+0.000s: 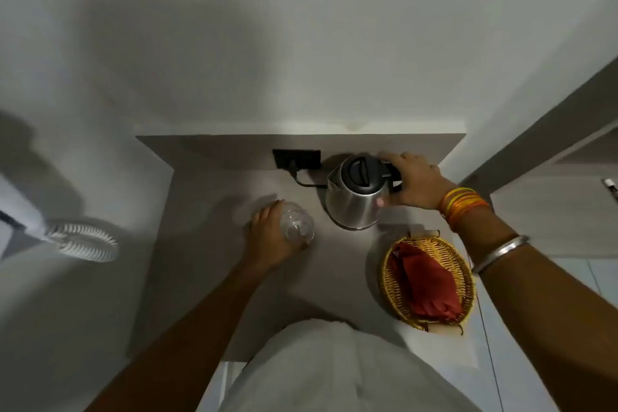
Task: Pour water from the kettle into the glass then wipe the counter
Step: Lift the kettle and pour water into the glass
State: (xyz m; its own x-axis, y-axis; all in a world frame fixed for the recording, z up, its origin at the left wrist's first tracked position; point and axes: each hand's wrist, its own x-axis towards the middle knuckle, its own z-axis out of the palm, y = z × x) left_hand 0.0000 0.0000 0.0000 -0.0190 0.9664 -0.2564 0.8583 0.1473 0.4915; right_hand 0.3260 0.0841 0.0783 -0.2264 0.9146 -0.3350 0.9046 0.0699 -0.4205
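Right hand (413,179) hides kettle (354,197) handle; left hand (267,237) grips glass (297,226).

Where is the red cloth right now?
In the head view, the red cloth lies in the wicker basket on the counter's right, near the kettle.

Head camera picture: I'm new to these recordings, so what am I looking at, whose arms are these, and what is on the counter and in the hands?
There is no machine here. A person wears a wide-angle camera on the head, looking down, so both arms reach in from below. The pale cloth at the bottom is their clothing.

The left hand wraps around a clear glass standing on the grey counter. The right hand, with bangles on its wrist, grips the black handle of a steel kettle, which sits upright with its lid closed. A cord runs from near the kettle to a black wall socket.

Nearer the person, on the right, a woven basket holds a folded red cloth.
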